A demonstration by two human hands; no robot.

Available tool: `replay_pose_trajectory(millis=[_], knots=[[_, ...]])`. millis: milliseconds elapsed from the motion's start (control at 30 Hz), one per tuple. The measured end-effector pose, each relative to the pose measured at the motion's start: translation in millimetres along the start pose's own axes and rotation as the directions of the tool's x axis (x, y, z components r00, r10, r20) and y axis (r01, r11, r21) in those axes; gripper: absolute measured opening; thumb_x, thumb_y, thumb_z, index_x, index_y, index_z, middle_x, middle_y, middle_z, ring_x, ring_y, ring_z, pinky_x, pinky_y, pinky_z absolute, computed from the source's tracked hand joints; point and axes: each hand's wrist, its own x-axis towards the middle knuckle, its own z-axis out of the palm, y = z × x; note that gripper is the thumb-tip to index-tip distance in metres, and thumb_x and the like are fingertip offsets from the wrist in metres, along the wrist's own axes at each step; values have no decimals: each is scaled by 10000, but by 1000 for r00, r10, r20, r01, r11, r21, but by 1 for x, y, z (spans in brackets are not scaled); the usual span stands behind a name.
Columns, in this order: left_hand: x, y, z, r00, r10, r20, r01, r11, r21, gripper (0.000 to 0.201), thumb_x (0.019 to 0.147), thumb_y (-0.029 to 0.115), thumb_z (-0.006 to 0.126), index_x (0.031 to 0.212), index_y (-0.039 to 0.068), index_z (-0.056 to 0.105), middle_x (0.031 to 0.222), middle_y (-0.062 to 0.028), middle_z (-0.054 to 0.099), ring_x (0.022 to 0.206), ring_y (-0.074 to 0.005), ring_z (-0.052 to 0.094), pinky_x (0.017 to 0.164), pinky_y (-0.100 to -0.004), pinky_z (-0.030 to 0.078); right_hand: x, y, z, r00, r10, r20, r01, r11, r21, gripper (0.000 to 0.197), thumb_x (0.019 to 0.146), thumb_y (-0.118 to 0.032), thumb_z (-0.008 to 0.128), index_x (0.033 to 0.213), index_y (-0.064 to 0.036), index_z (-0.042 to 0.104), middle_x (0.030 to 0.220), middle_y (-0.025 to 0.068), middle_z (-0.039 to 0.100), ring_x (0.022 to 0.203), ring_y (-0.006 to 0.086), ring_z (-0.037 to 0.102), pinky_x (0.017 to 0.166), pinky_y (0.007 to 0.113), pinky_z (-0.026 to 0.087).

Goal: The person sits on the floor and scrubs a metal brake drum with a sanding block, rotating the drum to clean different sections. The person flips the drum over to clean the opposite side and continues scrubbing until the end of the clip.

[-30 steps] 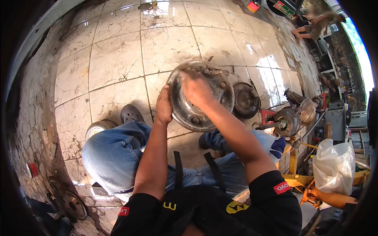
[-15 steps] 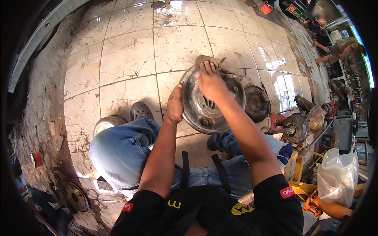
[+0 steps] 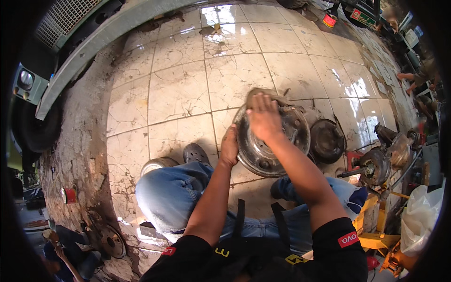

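Right hand (image 3: 265,117) shifted on disc (image 3: 263,151); red can (image 3: 69,195), contents unclear.

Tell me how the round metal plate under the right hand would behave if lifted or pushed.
The round metal plate is likely stiff: its dished shape shows no sag. It's probably heavy, being broad and metal. Its circular outline suggests rolling if stood on edge.

The right hand (image 3: 265,117) — slightly blurred — covers part of the round metal piece (image 3: 257,152); what its palm hides cannot be told. The left hand (image 3: 229,146) has its fingertips hidden behind the piece (how far is unclear). The view's edge cuts off the whitish bag (image 3: 419,220).
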Motion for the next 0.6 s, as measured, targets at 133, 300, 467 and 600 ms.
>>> replay_pose_trajectory(millis=[133,300,467,600], knots=[[-1,-2,4,997,69,-37,-62,984,167,633,1009,488,421,1376,-27,450,1356,-132,511,1206,-226,483,1046,-320,361,11,1,-12,993,118,14,-118,993,-32,620,1038,-420,182,1508,-16,201,1585,168,159,1472,329,121,1203,463,99],[-5,0,8,998,59,11,-60,996,68,598,1029,460,381,1385,-17,443,1337,-125,526,1193,-215,502,1034,-322,382,-4,-3,-2,997,-81,15,80,996,33,683,1017,-505,155,1529,-53,140,1592,174,115,1473,340,98,1204,463,93],[-12,6,19,997,77,-2,-75,976,206,604,1032,466,366,1383,-19,448,1332,-128,531,1166,-213,525,1013,-324,410,-2,2,-2,1000,15,8,-15,1000,7,704,1012,-529,203,1523,-45,180,1594,156,138,1472,328,129,1196,476,96],[5,-10,-9,999,39,32,-38,999,-13,602,1027,479,371,1367,-7,472,1300,-127,557,1132,-207,548,976,-316,439,-10,3,0,992,-124,-24,126,989,74,740,995,-565,235,1514,-39,209,1591,158,152,1473,319,131,1195,484,82]])
